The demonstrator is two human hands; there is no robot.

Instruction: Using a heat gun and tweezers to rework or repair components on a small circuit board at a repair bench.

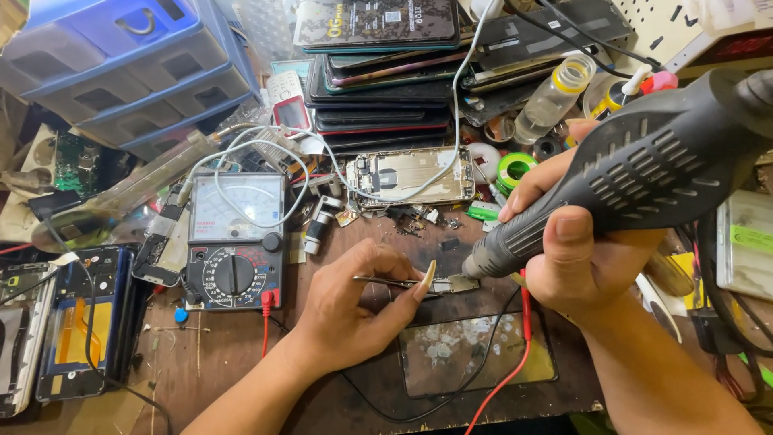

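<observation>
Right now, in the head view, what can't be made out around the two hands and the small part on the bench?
- Small grey metal part: too small to identify.
- Nozzle tip of the black ribbed hot-air handpiece: hidden where it meets the part; rear cut off by the right edge.
- Thin silver tweezers: handle end hidden under the left hand.
- Right hand: palm hidden by the handpiece.
- Grey analog multimeter: needle reading too small.

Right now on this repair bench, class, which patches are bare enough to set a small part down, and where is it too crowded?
Bare wood shows below the meter, between the red lead and the left forearm. The dark mat near the front edge is partly free. Behind the hands, around the opened phone and phone stack, it is crowded.
</observation>
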